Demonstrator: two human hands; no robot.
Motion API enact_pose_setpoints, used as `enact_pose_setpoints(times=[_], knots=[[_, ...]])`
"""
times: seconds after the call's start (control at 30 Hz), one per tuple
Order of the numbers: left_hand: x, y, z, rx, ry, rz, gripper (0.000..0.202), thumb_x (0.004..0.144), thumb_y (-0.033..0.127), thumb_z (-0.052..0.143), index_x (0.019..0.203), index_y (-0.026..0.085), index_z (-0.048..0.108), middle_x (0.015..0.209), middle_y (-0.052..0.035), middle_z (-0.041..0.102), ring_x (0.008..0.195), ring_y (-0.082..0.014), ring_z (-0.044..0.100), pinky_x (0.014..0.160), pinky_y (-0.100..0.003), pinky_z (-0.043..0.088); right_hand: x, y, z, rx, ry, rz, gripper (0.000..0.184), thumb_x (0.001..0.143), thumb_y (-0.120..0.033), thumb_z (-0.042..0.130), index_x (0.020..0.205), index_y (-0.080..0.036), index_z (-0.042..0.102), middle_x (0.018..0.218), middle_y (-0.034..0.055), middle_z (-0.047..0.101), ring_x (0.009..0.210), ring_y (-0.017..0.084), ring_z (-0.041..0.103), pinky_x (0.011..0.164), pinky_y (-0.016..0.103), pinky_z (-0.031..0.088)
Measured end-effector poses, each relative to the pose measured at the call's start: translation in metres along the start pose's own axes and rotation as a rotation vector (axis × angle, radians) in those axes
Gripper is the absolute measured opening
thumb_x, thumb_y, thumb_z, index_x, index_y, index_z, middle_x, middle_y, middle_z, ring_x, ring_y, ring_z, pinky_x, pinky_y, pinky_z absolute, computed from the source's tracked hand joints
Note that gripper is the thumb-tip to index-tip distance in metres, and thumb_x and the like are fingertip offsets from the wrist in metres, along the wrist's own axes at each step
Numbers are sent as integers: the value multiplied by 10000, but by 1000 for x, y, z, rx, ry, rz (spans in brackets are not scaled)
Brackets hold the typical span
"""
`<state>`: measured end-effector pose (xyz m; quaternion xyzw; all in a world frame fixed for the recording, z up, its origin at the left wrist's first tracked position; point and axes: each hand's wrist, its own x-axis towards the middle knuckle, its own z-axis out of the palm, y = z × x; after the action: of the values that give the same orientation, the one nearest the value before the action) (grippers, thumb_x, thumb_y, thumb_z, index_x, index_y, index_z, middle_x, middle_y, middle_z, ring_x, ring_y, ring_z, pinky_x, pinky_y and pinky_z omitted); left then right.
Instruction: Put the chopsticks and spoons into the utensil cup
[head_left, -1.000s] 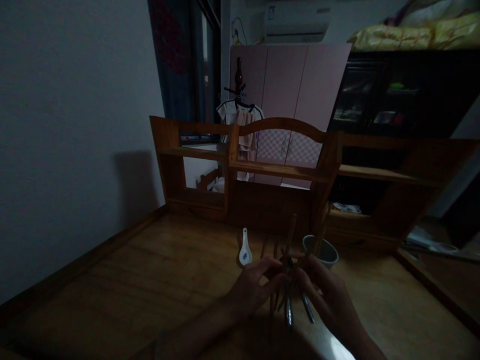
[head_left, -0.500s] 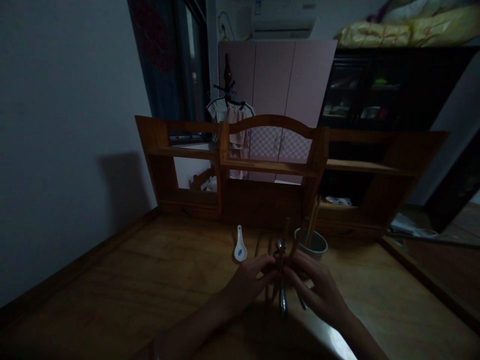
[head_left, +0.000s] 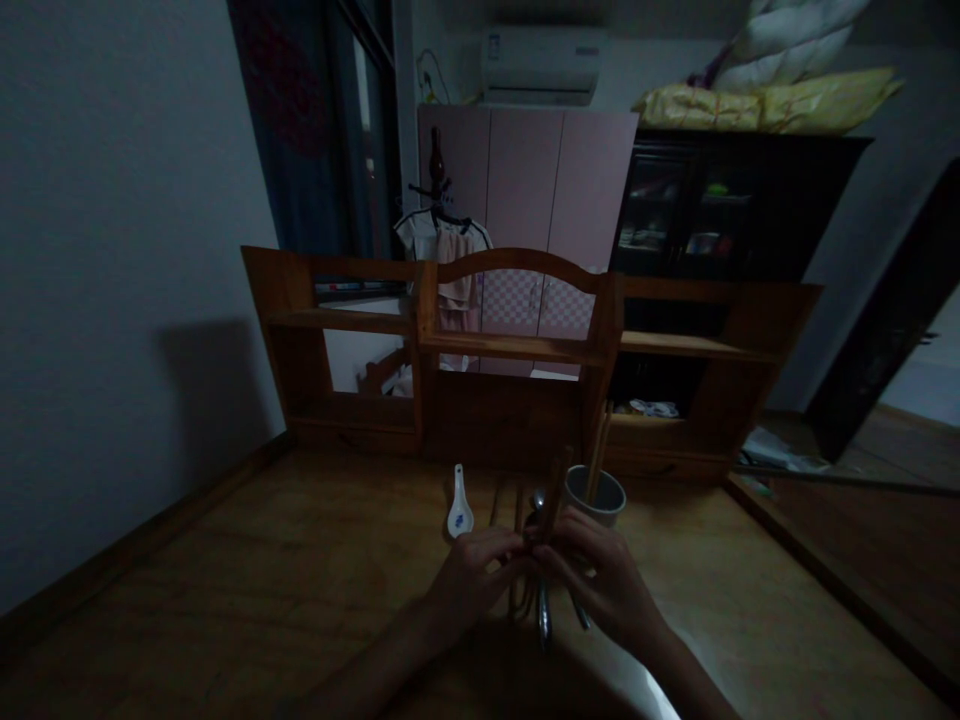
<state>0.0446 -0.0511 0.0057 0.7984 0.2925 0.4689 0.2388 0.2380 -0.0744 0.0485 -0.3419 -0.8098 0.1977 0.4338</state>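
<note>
Both my hands meet above the middle of the desk, fingertips almost touching. In my right hand [head_left: 604, 575] a pair of wooden chopsticks [head_left: 556, 490] stands upright and close together. My left hand [head_left: 472, 580] pinches at their lower ends, where the fingers hide the detail. Beneath and between the hands lie metal spoons, one with a shiny handle [head_left: 544, 615]. More chopsticks [head_left: 518, 508] rest on the wood just beyond my left fingers. A white ceramic spoon [head_left: 460, 515] lies farther left. Behind my right hand stands a pale cup [head_left: 609, 508] with chopsticks [head_left: 598, 455] leaning in it.
A wooden shelf unit [head_left: 517, 345] runs along the desk's far edge. The wall [head_left: 150, 400] bounds the left side, and a raised wooden edge [head_left: 810, 565] runs down the right. Beyond are pink wardrobes [head_left: 525, 190] and a dark cabinet [head_left: 750, 210].
The chopsticks in my hands were spread apart and now stand side by side. My view has tilted up and turned slightly right, so everything sits lower and more to the left.
</note>
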Motion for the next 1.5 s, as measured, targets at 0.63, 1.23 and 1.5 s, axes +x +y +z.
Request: enact_pose_setpoints(times=[0.63, 1.23, 1.5], knots=[[2, 5, -2, -52, -51, -103, 294, 943, 408, 479, 1060, 248, 697, 991, -35, 698, 957, -185, 618, 882, -281, 438, 15, -24, -83, 113, 446, 151, 207, 894, -384, 594, 859, -180, 598, 738, 18, 633, 674, 152, 614, 607, 231, 481], [3, -1, -5, 21, -137, -153, 479, 1000, 399, 280, 906, 179, 695, 872, -42, 651, 837, -162, 594, 804, -266, 453, 34, 57, -102, -132, 410, 341, 352, 803, -536, 594, 778, -186, 628, 710, 66, 707, 643, 232, 681, 553, 279, 510], [4, -3, -3, 37, -145, -149, 482, 1000, 392, 279, 883, 189, 700, 867, -36, 660, 837, -157, 607, 808, -252, 458, 31, 64, -91, -296, 426, 369, 339, 763, -490, 616, 617, -184, 599, 598, 35, 638, 589, 189, 595, 503, 240, 359]])
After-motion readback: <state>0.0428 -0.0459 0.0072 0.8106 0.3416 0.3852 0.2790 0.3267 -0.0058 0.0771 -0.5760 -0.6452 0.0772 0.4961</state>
